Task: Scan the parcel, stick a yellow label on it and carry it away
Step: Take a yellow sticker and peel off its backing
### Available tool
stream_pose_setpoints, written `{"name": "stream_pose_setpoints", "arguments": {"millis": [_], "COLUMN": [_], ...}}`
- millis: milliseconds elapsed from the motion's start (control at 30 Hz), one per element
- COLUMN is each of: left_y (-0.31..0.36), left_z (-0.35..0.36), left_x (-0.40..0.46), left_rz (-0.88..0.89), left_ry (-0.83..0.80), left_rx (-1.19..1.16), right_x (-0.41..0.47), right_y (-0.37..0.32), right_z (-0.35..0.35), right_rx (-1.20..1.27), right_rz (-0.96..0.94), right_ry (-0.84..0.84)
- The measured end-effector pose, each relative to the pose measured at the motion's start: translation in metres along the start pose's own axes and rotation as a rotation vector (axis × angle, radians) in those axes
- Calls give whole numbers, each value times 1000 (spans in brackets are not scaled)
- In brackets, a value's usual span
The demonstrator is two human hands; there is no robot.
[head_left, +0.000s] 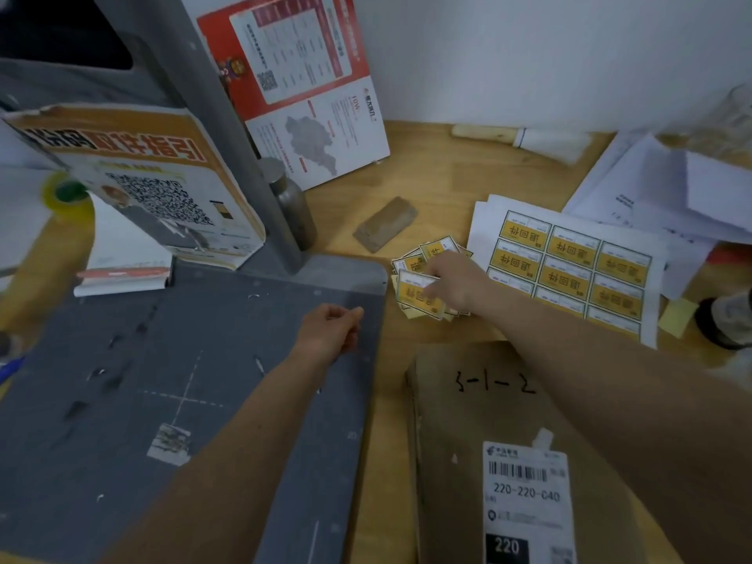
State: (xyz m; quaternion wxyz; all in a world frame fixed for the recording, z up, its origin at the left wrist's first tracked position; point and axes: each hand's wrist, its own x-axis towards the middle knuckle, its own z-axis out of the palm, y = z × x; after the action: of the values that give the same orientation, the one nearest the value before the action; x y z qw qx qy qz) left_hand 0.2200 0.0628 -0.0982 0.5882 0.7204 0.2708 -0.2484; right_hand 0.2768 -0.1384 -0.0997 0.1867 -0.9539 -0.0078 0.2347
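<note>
The brown cardboard parcel point(488, 405) lies on the wooden table at the lower right, with "3-1-2" handwritten on top and a white barcode shipping label point(527, 502) on it. Beyond it sits a loose pile of cut yellow labels point(419, 297). My right hand point(455, 284) reaches over the parcel onto that pile, fingers pinching the top yellow label. My left hand point(331, 329) hovers over the right edge of the grey scanner base plate point(162, 400), fingers loosely curled and holding nothing.
The scanner's grey post point(244, 156) rises at the back of the plate. An uncut sheet of yellow labels point(569, 274) lies right of the pile, white papers point(671, 189) behind it. A brown block point(384, 223), a metal bottle point(295, 205) and propped posters point(309, 95) stand further back.
</note>
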Motion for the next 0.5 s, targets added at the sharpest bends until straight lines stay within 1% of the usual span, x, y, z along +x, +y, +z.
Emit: {"name": "stream_pose_setpoints", "arguments": {"millis": [100,167,233,300,333,400,500], "left_y": [12,22,33,40,42,43,36], "left_z": [9,18,29,42,49,63,80], "left_x": [-13,-30,-52,-78,-90,-113,-146], "left_rz": [45,71,109,158,185,229,254], "left_ry": [3,-43,-125,-181,-175,-98,12], "left_rx": [-34,-61,-139,-251,-304,-366,-406], "right_x": [-29,-59,-90,-119,-133,-159,-195], "right_y": [-7,-13,-16,-16,-14,-9,3], "right_z": [-20,-32,-37,-40,-40,-40,-40], "right_rx": [426,597,737,824,856,905,910], "right_rz": [20,4,-8,-17,-22,-36,-46], "right_ry": [93,159,219,267,282,300,311]}}
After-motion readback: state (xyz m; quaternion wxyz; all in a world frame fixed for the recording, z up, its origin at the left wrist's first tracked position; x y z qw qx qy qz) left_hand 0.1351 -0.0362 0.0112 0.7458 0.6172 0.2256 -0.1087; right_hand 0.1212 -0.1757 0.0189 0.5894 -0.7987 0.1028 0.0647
